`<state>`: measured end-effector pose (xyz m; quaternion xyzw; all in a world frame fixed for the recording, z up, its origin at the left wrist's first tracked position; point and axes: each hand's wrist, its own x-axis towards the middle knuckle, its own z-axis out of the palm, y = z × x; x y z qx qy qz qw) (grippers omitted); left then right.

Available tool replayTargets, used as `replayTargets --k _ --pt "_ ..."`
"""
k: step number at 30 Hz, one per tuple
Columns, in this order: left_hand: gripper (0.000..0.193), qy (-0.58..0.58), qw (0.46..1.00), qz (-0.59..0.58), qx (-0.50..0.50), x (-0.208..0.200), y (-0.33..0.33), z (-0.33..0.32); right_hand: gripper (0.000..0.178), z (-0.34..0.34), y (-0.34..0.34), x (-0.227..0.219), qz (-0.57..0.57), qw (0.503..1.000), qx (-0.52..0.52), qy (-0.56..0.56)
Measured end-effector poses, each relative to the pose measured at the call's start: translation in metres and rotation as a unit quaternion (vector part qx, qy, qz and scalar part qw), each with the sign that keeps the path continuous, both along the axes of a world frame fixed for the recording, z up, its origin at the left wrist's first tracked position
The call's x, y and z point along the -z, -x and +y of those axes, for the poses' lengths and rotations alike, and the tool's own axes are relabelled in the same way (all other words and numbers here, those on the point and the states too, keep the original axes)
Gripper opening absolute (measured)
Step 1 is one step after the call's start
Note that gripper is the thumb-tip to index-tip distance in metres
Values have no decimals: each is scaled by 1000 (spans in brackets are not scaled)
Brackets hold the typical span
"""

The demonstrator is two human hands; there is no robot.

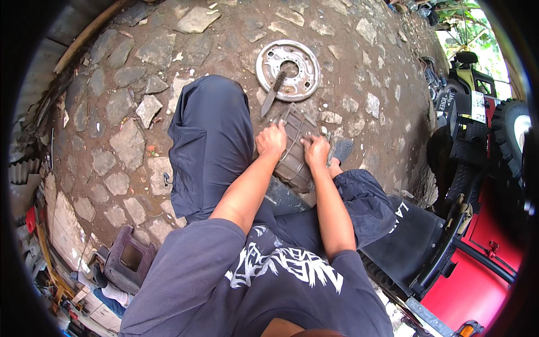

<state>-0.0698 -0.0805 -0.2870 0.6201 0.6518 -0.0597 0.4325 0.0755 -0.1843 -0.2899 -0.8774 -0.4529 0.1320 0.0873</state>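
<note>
Over rough stones (pixel 128 144), ribbed rectangular block (pixel 292 153) in grip of left hand (pixel 272 140), right hand (pixel 316 150)

Just beyond the ribbed casing (pixel 295 153), passage is hindered by a metal disc (pixel 306 84) and a blade-like tool (pixel 272 99); on its left, by a raised knee (pixel 216 121); on its right, by a shod foot (pixel 343 150). Farther right, room is left over stony ground (pixel 387 121).

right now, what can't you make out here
Head view: underside of the ribbed metal part, hidden by its top.
Head view: palms of the left hand and right hand, hidden by their backs.
Head view: rest of the red vehicle, cut off by the fisheye edge.
</note>
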Motion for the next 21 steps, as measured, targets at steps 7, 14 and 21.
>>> replayTargets --k 7,14,21 --pt "64 3 999 -33 0 -4 1 -1 29 19 0 -8 49 995 91 3" --pt "52 -64 997 -30 -23 -1 4 -12 32 28 15 -41 -5 972 123 200" --pt "36 -226 935 -270 -31 -21 -18 -33 30 -3 76 -25 388 711 401 -428"
